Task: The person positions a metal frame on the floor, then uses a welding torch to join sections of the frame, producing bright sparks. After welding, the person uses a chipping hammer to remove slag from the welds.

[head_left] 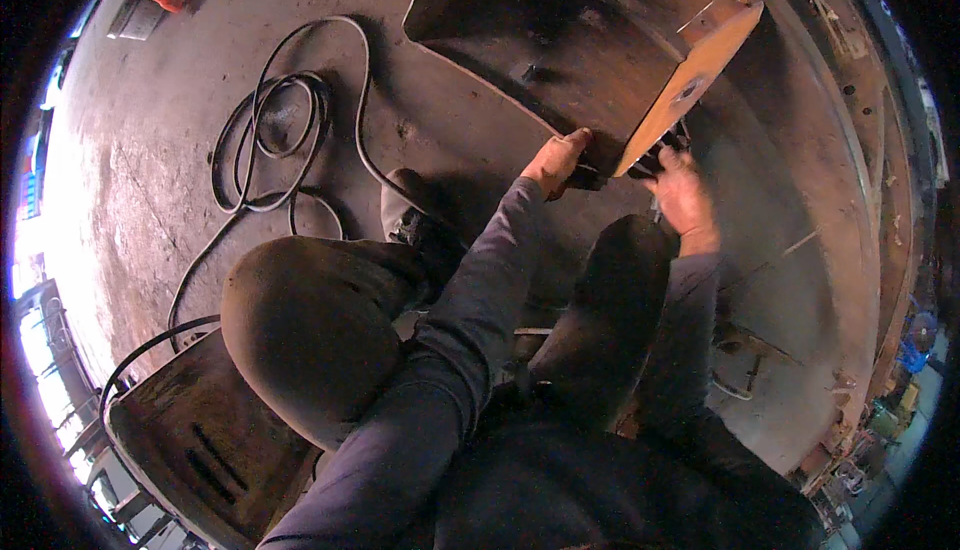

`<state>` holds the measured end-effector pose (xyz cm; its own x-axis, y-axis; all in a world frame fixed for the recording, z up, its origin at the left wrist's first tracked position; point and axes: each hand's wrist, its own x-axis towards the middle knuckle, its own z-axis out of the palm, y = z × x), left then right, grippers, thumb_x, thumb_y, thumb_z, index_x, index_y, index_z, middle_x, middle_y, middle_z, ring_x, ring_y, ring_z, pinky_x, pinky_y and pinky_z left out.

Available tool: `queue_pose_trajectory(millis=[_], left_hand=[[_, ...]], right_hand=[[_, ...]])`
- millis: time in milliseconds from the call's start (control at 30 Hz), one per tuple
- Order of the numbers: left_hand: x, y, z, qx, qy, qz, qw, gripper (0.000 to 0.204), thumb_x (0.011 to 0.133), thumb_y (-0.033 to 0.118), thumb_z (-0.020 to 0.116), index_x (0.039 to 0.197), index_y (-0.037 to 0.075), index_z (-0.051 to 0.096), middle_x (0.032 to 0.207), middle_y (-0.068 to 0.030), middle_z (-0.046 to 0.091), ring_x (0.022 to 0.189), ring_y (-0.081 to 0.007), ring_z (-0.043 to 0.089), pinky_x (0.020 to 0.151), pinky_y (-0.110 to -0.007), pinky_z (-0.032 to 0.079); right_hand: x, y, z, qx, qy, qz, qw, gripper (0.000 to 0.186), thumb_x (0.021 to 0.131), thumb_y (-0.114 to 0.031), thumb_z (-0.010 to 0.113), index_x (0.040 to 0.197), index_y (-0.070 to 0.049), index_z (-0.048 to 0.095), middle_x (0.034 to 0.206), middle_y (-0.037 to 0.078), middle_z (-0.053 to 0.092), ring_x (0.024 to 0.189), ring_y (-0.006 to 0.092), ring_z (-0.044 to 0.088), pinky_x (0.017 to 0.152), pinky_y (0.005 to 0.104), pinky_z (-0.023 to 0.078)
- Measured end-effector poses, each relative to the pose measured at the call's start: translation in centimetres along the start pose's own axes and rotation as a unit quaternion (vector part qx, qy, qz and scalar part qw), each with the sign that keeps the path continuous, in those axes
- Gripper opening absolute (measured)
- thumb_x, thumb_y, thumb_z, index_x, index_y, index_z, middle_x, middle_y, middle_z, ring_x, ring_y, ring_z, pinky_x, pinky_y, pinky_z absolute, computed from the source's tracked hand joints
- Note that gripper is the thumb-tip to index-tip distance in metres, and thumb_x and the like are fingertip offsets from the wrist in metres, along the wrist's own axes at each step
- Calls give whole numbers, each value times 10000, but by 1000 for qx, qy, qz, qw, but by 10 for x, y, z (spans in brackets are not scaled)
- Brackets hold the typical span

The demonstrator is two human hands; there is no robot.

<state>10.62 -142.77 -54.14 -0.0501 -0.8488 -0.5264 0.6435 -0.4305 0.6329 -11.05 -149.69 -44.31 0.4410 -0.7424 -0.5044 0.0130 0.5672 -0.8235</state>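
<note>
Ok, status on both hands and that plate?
Left hand and right hand both at lower edge of tilted rusty steel plate. Grip unclear. Coiled cable lies well left.

A metal workshop: a large rusty steel floor plate [150, 150] carries a coil of black cable [275, 140] toward its left edge, a dark steel sheet [520, 20] at its top edge, and an orange-brown plate [695, 65] beside that.
</note>
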Motion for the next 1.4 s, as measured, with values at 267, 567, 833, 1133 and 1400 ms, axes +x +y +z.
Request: queue_pose_trajectory(millis=[267,567,833,1133,1400], left_hand=[[-17,32,41,75,-23,-34,996,399,1109,311,423,1310,33,628,1151,-86,715,886,-233,699,755,-377,579],[7,-1,13,156,14,29,987,380,1094,294,453,1293,41,656,1114,-77,722,906,-214,699,723,-384,598],[-8,26,29,120,48,-75,989,451,1067,412,508,1150,18,710,979,-77,722,771,-188,654,639,-357,514],[-9,25,22,163,26,-37,986,397,1058,403,539,1195,74,715,1009,-54,739,806,-188,663,690,-345,529],[5,23,30,113,-40,-4,993,376,1064,362,522,1168,54,710,984,-66,739,784,-202,677,678,-366,554]], right_hand=[[18,3,21,-353,128,-90,922,590,941,-402,732,1313,35,593,1247,159,653,1168,245,604,984,374,479],[-4,22,63,-474,247,-51,843,557,933,-414,566,1071,121,632,1139,330,644,1064,458,601,938,514,455],[-10,9,73,-484,226,-36,844,495,904,-369,561,949,117,640,969,355,652,873,456,591,837,526,465],[9,28,37,-611,168,-151,758,399,942,-325,542,1001,56,642,1052,360,649,979,508,624,807,558,483],[51,52,-43,-810,51,-202,548,426,956,-375,559,1148,-7,656,1179,282,669,1111,499,612,907,525,486]])
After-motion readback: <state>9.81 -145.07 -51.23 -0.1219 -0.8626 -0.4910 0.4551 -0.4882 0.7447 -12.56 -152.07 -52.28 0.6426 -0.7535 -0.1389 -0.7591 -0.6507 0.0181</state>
